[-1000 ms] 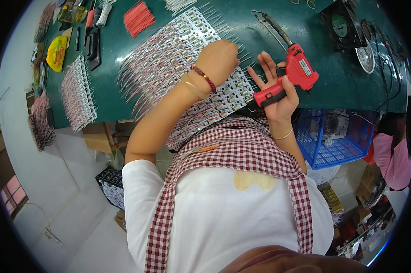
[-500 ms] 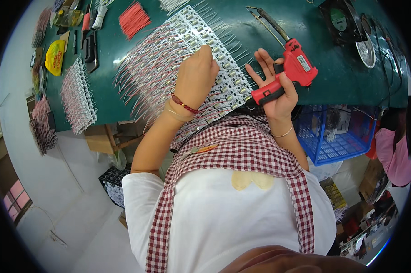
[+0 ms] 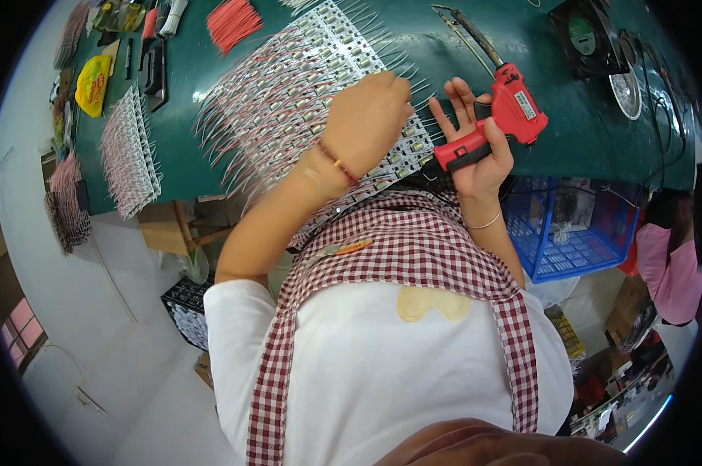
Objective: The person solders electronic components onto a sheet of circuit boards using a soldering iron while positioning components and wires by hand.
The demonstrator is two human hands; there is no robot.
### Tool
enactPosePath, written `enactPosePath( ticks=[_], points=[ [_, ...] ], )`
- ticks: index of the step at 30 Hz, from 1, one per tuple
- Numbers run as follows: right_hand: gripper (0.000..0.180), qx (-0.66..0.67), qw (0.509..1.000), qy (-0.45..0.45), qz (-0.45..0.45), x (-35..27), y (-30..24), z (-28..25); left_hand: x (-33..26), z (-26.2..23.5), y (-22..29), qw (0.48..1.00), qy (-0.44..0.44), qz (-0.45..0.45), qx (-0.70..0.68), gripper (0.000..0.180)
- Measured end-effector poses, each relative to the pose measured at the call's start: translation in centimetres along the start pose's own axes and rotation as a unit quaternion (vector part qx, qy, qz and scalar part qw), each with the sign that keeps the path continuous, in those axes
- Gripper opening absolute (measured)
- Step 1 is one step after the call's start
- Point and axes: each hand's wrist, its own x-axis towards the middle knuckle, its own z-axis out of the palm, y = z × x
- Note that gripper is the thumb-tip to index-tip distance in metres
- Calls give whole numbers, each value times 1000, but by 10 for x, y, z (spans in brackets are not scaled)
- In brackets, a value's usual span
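Observation:
A panel of small circuit boards (image 3: 343, 58) lies on the bench, with rows of metal parts and thin red and white wires fanning from its left side and pale wires along its right. Over the panel's right part is my left hand (image 3: 370, 116), back upward. Its fingers are curled closed near the right edge, and what they hold, if anything, is hidden. My right hand (image 3: 479, 167), palm up, holds a red soldering gun (image 3: 514, 109) by its handle, thumb across it and other fingers partly stretched. The gun's metal tip and feed tube point up and away, off the panel.
A bundle of red wires (image 3: 233, 26) lies beyond the panel. A smaller wired panel (image 3: 130, 155), a yellow packet (image 3: 93, 85) and hand tools are at left. A black fan (image 3: 588, 39) and metal dish (image 3: 626, 93) stand far right. Below the bench edge is a blue crate (image 3: 568, 241).
My left hand has moved right across the panel, toward its right edge and closer to the soldering gun. My right hand and the gun have barely shifted.

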Motion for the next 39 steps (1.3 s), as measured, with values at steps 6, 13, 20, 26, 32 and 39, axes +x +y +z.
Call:
enactPosePath(
  ticks=[6, 13, 20, 26, 32, 39],
  points=[
    [27, 10, 1000, 6, -24, -2, -1, -2, 19, 19, -6, 991, -125, -23, 48, 13],
    [28, 5, 1000, -5, -25, -1, -1, -4, 5, 13, -3, 997, -62, -34, 38, 12],
    [28, 3, 1000, -3, -18, -1, 2, -5, -45, 0, -6, 976, 38, -204, 66, 11],
    [28, 16, 1000, -8, -2, -2, -3, -6, -30, -2, 9, 978, 64, -122, 154, 12],
    [29, 2, 1000, -22, -22, -9, -12, -6, 6, 26, 17, 998, -51, -23, 32, 16],
    [30, -1, 1000, -11, -17, -9, -10, -11, -23, 10, 16, 994, 5, -71, 79, 13]
  ],
)
